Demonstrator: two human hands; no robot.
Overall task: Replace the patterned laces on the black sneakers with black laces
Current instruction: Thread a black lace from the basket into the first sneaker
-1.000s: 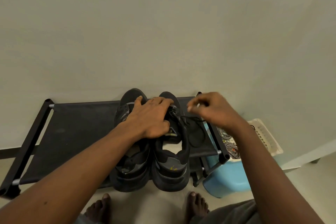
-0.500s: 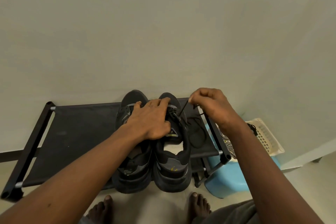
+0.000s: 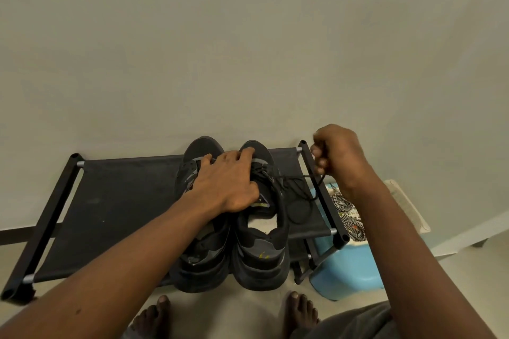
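From the head view, two black sneakers sit side by side on a black shoe rack (image 3: 118,201) against the wall, toes at the far side and heels near. The left hand (image 3: 228,181) lies on top of both the left sneaker (image 3: 203,261) and the right sneaker (image 3: 264,261) - its grip is loose, with the fingers spread flat and pressing down. The right hand (image 3: 338,154) is up past the right end of the rack, and its grip is clenched around a black lace (image 3: 292,177). The lace runs tight from the holes of the right sneaker to that fist, and more of it lies in loops on the rack just right of that sneaker. The patterned laces (image 3: 347,212) - black and white - lie in a heap on a blue tub (image 3: 347,264) right of the rack, beside a white basket (image 3: 407,206). Two bare feet (image 3: 300,311) stand on the floor near the heels.
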